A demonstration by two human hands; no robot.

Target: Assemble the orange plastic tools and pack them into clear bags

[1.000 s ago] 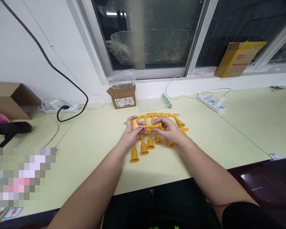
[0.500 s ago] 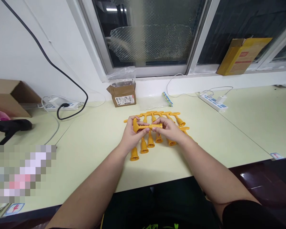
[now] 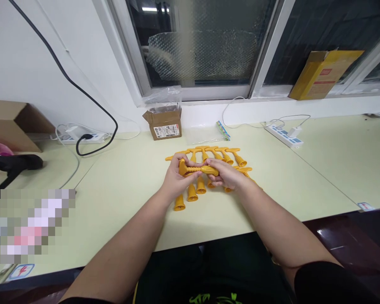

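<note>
Yellow T-piece (image 3: pixel 193 169) pinched by left hand (image 3: pixel 176 177) above similar pieces (image 3: pixel 192 194); flared end (image 3: pixel 210 170) now wrapped by right hand (image 3: pixel 228 174), hold judged firmer.

held yellow piece (image 3: pixel 209 170): partly hidden by right hand (image 3: pixel 226 173) | pixelated item (image 3: pixel 34 226): unreadable

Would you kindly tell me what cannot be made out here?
Head view: right end of the held yellow plastic T-handled piece, hidden inside the right hand.
Head view: parts of the other yellow plastic pieces, covered by the left hand and right hand.
Head view: print on the brown cardboard box's white label, too small.
Head view: remainder of the black bar-shaped object, cut off by the left edge.
</note>
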